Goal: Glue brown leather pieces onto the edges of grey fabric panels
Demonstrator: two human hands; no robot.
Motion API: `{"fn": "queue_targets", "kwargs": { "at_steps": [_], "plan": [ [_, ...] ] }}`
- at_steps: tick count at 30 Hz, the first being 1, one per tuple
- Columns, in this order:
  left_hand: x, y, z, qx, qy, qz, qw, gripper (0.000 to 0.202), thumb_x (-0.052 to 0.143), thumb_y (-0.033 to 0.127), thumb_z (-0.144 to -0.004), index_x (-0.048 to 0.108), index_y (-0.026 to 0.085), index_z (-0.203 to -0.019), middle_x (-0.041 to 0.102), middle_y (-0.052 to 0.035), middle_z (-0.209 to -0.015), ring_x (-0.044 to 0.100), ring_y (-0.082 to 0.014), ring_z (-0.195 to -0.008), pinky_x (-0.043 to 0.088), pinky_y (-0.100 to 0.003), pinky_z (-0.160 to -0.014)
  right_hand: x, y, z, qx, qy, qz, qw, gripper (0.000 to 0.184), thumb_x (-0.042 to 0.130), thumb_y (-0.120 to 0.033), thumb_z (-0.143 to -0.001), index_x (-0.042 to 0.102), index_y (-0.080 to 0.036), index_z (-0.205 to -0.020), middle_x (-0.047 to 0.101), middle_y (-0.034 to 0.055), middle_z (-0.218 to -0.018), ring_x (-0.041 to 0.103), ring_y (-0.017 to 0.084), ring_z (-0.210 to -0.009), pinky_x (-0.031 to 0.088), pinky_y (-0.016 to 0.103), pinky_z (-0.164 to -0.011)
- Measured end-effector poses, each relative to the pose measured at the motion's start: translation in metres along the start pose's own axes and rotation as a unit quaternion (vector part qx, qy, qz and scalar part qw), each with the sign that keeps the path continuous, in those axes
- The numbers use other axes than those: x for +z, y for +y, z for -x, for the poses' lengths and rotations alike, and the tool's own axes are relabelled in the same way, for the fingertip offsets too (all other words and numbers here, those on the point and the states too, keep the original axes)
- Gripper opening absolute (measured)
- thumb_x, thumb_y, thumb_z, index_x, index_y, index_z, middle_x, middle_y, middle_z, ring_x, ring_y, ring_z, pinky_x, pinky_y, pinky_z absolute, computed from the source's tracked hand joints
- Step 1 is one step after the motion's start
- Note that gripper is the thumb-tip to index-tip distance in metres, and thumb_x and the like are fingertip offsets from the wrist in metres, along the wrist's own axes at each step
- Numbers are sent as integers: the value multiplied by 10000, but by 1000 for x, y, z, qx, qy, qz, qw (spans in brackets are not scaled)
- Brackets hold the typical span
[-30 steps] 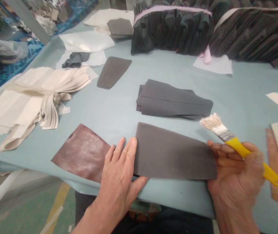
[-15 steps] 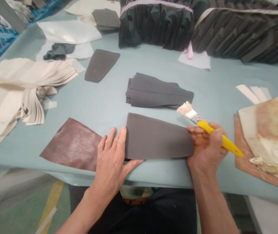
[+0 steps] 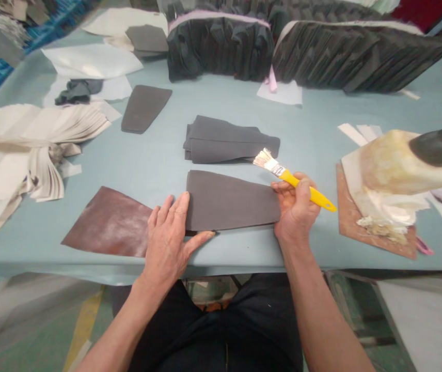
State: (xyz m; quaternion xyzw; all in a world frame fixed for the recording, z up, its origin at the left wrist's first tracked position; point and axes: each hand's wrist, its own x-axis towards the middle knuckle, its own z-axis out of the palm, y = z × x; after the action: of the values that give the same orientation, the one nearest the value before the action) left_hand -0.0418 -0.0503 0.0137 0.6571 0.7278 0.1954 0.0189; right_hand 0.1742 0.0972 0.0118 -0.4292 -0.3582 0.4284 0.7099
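Left hand (image 3: pixel 167 235) lies flat, fingers spread, steadying the grey piece (image 3: pixel 232 201) at the counter's (image 3: pixel 244 253) near edge, seemingly squaring it, while the right hand's (image 3: pixel 296 206) fingers clasp the brush (image 3: pixel 283 173), bristles off the piece.

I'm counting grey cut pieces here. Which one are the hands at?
The single flat grey tapered piece nearest the person: left hand on its left end, right hand, holding a yellow-handled brush, at its right. The grey stack behind lies untouched.
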Motion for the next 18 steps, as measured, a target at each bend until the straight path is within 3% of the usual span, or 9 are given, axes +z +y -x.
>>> {"fn": "queue_targets", "kwargs": {
  "at_steps": [10, 18],
  "plan": [
    [0, -1, -1, -9, -10, 19, 1000, 893, 582, 704, -996, 365, 149, -1661, 543, -239, -1636, 437, -437, -1574, 321, -634, -1274, 1, 3, 0, -2, -7, -2, 1000, 471, 739, -633, -849, 646, -199, -1008, 686, -47, -699, 713, 145, -674, 595, 326, -797],
    [-3, 4, -2, -16, -8, 17, 1000, 756, 517, 650, -1047, 454, 174, -1631, 563, -206, -1630, 453, -420, -1566, 330, -627, -1263, 0, 5, -1, -15, -9, 0, 1000, 437, 722, -604, -874, 652, -200, -1024, 686, -53, -702, 711, 135, -696, 583, 306, -803]
  ]
}}
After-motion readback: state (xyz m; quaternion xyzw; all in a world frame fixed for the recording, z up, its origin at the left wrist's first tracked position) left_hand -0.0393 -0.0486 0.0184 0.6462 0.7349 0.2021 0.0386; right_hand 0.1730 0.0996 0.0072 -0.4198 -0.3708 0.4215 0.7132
